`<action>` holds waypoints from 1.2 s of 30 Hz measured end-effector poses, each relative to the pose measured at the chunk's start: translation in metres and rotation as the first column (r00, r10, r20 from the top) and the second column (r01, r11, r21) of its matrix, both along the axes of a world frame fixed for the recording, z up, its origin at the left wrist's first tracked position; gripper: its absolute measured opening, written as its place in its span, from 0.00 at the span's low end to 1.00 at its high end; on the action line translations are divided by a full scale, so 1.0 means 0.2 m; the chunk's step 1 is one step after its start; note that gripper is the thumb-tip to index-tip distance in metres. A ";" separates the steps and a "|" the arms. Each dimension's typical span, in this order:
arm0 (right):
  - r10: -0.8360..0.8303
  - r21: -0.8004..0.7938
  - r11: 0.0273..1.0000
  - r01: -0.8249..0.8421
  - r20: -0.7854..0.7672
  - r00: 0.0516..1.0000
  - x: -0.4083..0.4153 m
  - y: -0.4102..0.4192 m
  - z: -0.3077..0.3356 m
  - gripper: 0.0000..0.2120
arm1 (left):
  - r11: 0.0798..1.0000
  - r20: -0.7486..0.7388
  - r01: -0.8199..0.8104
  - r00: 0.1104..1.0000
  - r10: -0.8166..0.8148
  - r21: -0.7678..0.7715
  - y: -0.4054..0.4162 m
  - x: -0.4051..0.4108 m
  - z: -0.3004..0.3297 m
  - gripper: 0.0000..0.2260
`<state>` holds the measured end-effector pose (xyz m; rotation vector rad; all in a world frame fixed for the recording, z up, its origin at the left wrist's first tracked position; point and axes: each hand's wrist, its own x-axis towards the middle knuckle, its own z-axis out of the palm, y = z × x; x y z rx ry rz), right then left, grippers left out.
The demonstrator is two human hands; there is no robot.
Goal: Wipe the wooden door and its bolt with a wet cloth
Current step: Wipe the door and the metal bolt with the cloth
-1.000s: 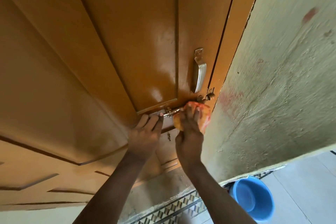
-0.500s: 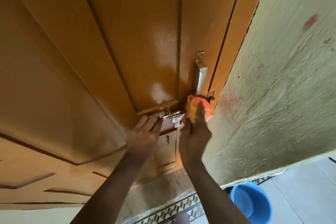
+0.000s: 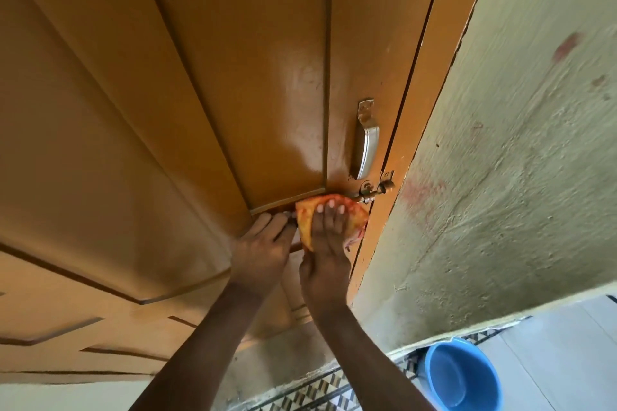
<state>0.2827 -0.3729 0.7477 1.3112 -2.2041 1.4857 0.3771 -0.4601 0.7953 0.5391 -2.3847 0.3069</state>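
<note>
Door (image 3: 207,83), wooden, painted ochre with raised panels, fills most of our view from 9 to 1 o'clock and shows a glossy patch near its latch edge. Bolt (image 3: 375,192), brass-coloured, runs across the door near centre frame; only its tip and staple end show, at 3 o'clock of the cloth, reaching toward the door frame (image 3: 430,103). Handle (image 3: 366,140), silver metal, stands fixed upright on the door just above the bolt, at 12 o'clock of it.

Cloth (image 3: 354,215), orange with red markings, lies bunched over the middle of the bolt, and a loose fold hangs at its lower right. Our right hand (image 3: 325,253) presses it against the door with fingers laid close together on top, fingertips pointing to 12 o'clock. Our left hand (image 3: 258,252) sits just beside it at 9 o'clock, fingers held together and flat on the door, fingertips touching the left end of the bolt area; we cannot tell whether it grips anything there.

Wall (image 3: 507,177), rough greenish plaster with faint reddish smudges, occupies the 3 o'clock side. Bucket (image 3: 462,377), blue plastic, stands on the floor (image 3: 561,364) at 5 o'clock, well apart from the hands. Patterned tile strip (image 3: 320,390) borders the foot of the wall at 6 o'clock.
</note>
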 end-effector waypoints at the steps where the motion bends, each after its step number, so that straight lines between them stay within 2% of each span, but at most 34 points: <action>1: 0.012 -0.013 1.000 -0.012 -0.013 1.000 -0.03 0.03 -0.01 0.26 | 1.000 -0.001 -0.004 1.000 0.004 0.003 0.00 0.00 0.00 0.10; 2: -0.035 -0.043 0.998 0.037 0.042 0.999 -0.06 0.06 -0.02 0.28 | 1.000 -0.005 -0.012 1.000 0.012 -0.005 0.00 0.00 0.01 0.09; 3: -0.106 -0.087 0.989 0.122 0.168 0.980 -0.08 0.08 0.00 0.30 | 0.999 -0.015 -0.027 1.000 0.026 -0.018 0.00 0.00 0.00 0.08; 4: -0.185 -0.107 0.967 0.231 0.327 0.927 -0.09 0.06 0.01 0.29 | 0.999 -0.023 -0.040 0.999 0.039 -0.023 0.00 0.00 0.00 0.08; 6: -0.249 -0.079 0.925 0.372 0.612 0.751 -0.06 -0.02 0.07 0.22 | 0.999 -0.017 -0.044 0.999 0.044 0.010 0.00 -0.01 0.00 0.09; 7: -0.226 -0.068 0.924 0.375 0.695 0.683 -0.02 -0.05 0.12 0.20 | 0.998 -0.007 -0.051 0.999 0.051 0.027 0.00 -0.01 0.00 0.09; 8: -0.203 -0.062 0.932 0.358 0.729 0.654 0.02 -0.06 0.16 0.19 | 0.997 0.003 -0.066 0.998 0.066 0.046 0.00 -0.01 0.01 0.09; 11: -0.132 -0.061 0.959 0.276 0.765 0.631 0.11 -0.02 0.20 0.19 | 0.993 0.005 -0.086 0.996 0.086 0.081 0.03 0.00 0.03 0.10; 12: -0.139 -0.026 0.964 0.263 0.798 0.587 0.10 0.00 0.18 0.18 | 0.994 0.011 -0.080 0.997 0.079 0.081 0.04 0.00 0.03 0.10; 15: -0.204 0.068 0.932 0.357 0.912 0.357 0.01 -0.08 0.17 0.13 | 0.997 0.050 -0.076 0.996 0.075 0.017 0.02 0.00 0.05 0.11; 16: -0.217 0.082 0.916 0.393 0.925 0.313 0.00 -0.10 0.21 0.13 | 0.998 0.064 -0.061 0.996 0.062 -0.006 0.00 0.01 0.06 0.11; 18: -0.219 0.066 0.900 0.431 0.923 0.317 0.01 -0.12 0.26 0.13 | 0.999 0.090 -0.015 0.996 0.017 -0.029 -0.01 0.02 0.07 0.11; 21: -0.168 0.033 0.922 0.386 0.931 0.323 0.05 -0.08 0.29 0.13 | 1.000 0.142 0.022 0.990 -0.020 -0.011 -0.04 0.03 0.08 0.14; 23: -0.215 0.121 0.916 0.382 0.953 0.213 0.01 -0.09 0.26 0.13 | 0.999 0.167 0.022 0.986 -0.028 0.035 -0.05 0.03 0.08 0.13; 25: -0.281 0.237 0.881 0.409 0.958 0.050 -0.05 -0.11 0.28 0.16 | 0.997 0.188 0.027 0.981 -0.039 0.070 -0.06 0.03 0.09 0.11; 26: -0.299 0.259 0.866 0.428 0.954 0.029 -0.06 -0.11 0.29 0.18 | 0.996 0.191 0.038 0.980 -0.053 0.079 -0.06 0.03 0.10 0.11; 29: -0.337 0.219 0.868 0.445 0.919 0.206 -0.02 -0.11 0.33 0.17 | 0.992 0.196 0.065 0.977 -0.086 0.109 -0.07 0.03 0.11 0.14; 31: -0.322 0.197 0.885 0.422 0.914 0.248 0.03 -0.09 0.33 0.15 | 0.989 0.180 0.087 0.978 -0.108 0.118 -0.08 0.03 0.11 0.13; 32: -0.343 0.231 0.877 0.421 0.915 0.213 0.02 -0.10 0.31 0.15 | 0.989 0.169 0.098 0.979 -0.117 0.114 -0.08 0.04 0.11 0.12; 36: -0.418 0.388 0.815 0.431 0.908 -0.025 -0.07 -0.16 0.30 0.13 | 0.987 0.124 0.133 0.982 -0.143 0.091 -0.11 0.04 0.10 0.09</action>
